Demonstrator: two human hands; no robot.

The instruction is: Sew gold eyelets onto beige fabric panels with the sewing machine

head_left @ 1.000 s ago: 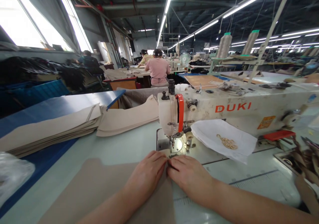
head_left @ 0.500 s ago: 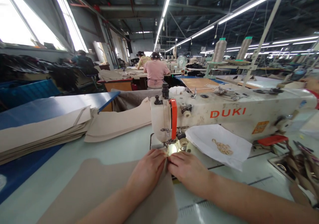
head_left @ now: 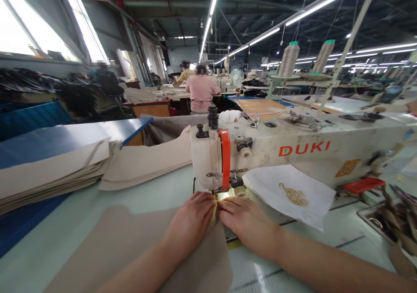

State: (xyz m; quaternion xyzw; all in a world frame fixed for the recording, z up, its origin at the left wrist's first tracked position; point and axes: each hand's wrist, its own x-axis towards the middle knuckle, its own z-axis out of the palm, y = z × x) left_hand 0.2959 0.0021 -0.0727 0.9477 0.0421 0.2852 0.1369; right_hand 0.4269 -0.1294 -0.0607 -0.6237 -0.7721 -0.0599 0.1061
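Note:
Under the head of a white sewing machine lies a large beige fabric piece, which spreads over the table toward me. Close to the lit needle area, my left hand presses on it with its fingers together, pinching its right edge. My right hand comes from the other side, fingertips almost meeting the left ones, and pinches the same edge. The fingers hide the needle tip and the exact spot they hold.
Stacked beige pieces lie at the left, with more beige panels beside the machine. On white paper rests a gold-coloured ornament. A tray with straps stands at right. Ahead sits a person in pink.
The view has shifted slightly, so the machine's right part and the tray sit further right. Both hands keep their hold at the needle area with little visible movement.

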